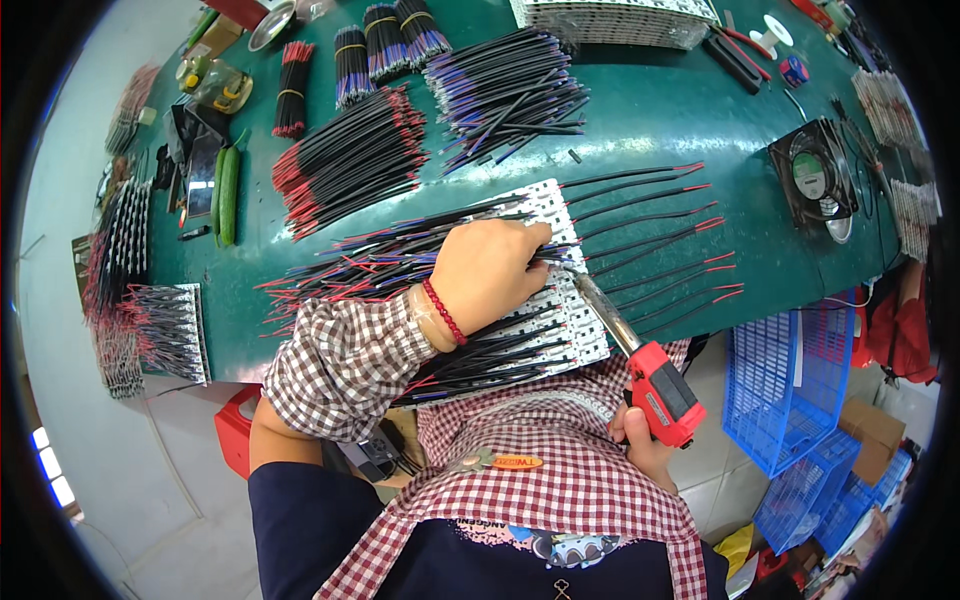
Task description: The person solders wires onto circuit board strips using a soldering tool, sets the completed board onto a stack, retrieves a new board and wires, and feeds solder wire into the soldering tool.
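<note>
A white circuit board panel [548, 207] lies at the table's front edge, with rows of black wires [390, 240] tipped red and blue across it. My left hand [490, 270], with a red bead bracelet at its wrist, is closed over the middle of the panel. Its thumb and forefinger pinch a black wire close to the pads; the palm hides part of the bundle. My right hand [642, 445] grips a red and black soldering gun [665, 395] from below. The gun's metal barrel [607, 312] slants up and left, its tip close to my left fingertips.
Loose piles of red-tipped wires [350, 155] and blue-tipped wires [505, 95] lie beyond the panel. Banded wire bundles [385, 42] sit further back. A black fan [813, 175] stands at the right, cucumbers [228, 195] at the left. Blue plastic baskets [785, 385] are at the lower right.
</note>
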The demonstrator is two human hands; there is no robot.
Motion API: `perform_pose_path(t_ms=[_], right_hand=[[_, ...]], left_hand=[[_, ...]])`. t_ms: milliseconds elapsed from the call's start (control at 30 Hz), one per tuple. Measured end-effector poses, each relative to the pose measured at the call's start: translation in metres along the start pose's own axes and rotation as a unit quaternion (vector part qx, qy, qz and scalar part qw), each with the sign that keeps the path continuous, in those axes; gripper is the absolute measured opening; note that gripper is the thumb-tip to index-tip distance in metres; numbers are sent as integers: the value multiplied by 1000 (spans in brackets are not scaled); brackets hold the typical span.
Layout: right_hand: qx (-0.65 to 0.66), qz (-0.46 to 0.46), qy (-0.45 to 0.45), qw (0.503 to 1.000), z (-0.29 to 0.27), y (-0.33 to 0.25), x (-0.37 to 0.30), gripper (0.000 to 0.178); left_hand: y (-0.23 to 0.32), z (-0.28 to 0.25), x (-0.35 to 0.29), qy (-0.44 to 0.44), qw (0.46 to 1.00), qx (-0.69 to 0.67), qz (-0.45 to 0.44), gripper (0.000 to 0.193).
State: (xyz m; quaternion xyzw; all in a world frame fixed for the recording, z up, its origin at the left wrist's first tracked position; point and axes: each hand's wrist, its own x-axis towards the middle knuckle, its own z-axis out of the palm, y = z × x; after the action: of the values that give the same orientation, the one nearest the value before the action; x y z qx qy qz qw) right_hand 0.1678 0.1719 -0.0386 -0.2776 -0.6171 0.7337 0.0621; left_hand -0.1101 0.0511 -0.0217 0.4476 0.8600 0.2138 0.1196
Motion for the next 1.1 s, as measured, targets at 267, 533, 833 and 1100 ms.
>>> perform_pose_path(t_ms=[267, 533, 833, 1100], right_hand=[[-29, 6, -6, 1000, 0, 6, 5, 13], [-83, -18, -18, 996, -3, 13, 7, 8], [-72, -21, -1, 997, -2, 14, 6, 10], [-2, -10, 16, 1000, 2, 1, 4, 17]], left_hand=[[-1, -1, 4, -27, 1000, -7, 4, 19], [0, 0, 7, -41, 999, 10, -1, 19], [0, 0, 9, -50, 998, 24, 2, 20], [-1, 0, 9, -48, 999, 20, 10, 20]])
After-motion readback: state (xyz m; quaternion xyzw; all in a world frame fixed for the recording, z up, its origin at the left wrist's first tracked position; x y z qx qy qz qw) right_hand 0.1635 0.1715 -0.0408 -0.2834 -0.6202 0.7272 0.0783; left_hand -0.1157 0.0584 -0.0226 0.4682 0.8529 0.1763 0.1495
